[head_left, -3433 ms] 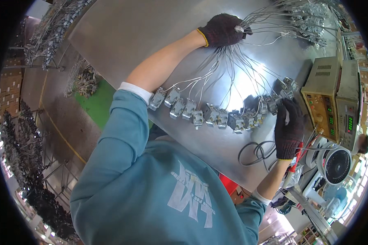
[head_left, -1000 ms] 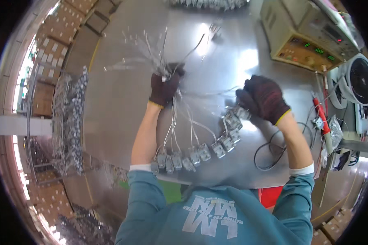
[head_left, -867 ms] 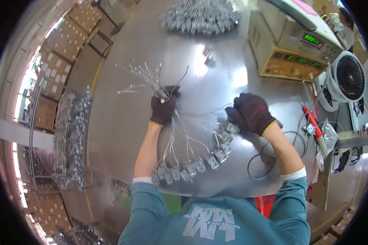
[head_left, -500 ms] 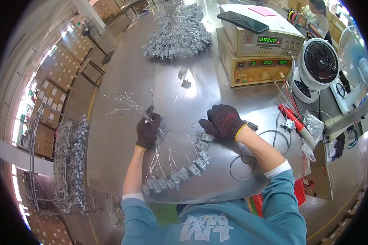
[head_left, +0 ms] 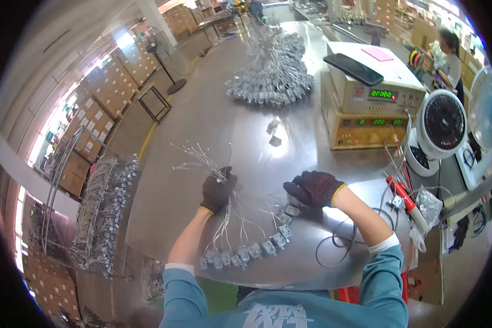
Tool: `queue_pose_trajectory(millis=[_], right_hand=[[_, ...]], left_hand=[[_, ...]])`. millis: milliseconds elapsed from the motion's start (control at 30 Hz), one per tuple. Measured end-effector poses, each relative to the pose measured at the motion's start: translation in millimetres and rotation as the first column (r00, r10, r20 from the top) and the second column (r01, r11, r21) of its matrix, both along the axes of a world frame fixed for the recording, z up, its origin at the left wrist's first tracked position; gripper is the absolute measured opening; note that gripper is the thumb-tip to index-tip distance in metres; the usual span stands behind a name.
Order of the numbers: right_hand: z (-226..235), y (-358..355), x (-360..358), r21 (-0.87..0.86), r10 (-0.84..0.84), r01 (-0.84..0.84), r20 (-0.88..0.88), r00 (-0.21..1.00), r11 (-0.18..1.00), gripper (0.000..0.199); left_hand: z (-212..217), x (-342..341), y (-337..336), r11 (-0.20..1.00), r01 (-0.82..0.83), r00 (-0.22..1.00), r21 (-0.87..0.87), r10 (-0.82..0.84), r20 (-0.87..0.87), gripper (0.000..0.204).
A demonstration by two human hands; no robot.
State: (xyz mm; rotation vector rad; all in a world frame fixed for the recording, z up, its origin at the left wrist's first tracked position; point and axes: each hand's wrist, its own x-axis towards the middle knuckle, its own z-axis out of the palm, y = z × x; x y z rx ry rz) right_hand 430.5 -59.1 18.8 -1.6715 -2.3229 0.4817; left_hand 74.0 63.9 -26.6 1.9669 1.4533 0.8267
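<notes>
My left hand (head_left: 218, 190), in a dark knitted glove, is closed around a bundle of thin pale wires (head_left: 199, 159). Their tips fan out above the fist, and the lower lengths hang down toward a curved row of small grey metal parts (head_left: 255, 250) on the metal table. At the right end of this row is my right hand (head_left: 316, 188), gloved in dark red and black. Its fingers are bent together beside the last part. Thin wires show faintly near its thumb; what the fingers hold, if anything, is hidden.
A large heap of similar wired parts (head_left: 273, 71) lies farther up the table (head_left: 180, 131), with two loose parts (head_left: 273, 131) below it. Stacked meters (head_left: 366, 128) carry a phone (head_left: 353, 69). At right are a white fan (head_left: 444, 120), a red-handled probe (head_left: 402, 194) and a looped cable (head_left: 333, 252).
The view has shifted, so the table and its contents appear farther right and lower. My left hand keeps hold of the wires. My right hand stays at the row's right end.
</notes>
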Motion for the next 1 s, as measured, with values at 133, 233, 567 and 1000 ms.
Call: queue_pose_trajectory(millis=[133,233,567,1000], right_hand=[[34.1,32.2,-23.5,0.164,-0.002,0.009,-0.045,0.999,0.986,0.053],[42.3,81.7,-43.2,0.426,0.012,-0.011,0.001,1.000,0.905,0.051],[-10.8,165.9,-63.5,0.320,-0.018,-0.151,0.468,0.883,0.935,0.027],[-5.0,42.3,35.1,-0.042,0.133,-0.154,-0.318,0.939,0.987,0.033]], left_hand=[[-2.0,-7.2,2.3,0.994,0.033,0.999,0.100,-0.031,-0.021,0.039],[-9.5,-15.2,0.0,0.974,0.063,0.996,0.220,-0.048,-0.073,0.040],[-14.0,-10.1,5.8,0.974,0.031,0.999,0.223,-0.028,-0.017,0.028],[-17.7,-11.3,5.3,0.981,0.025,0.999,0.193,-0.030,0.025,0.024]])
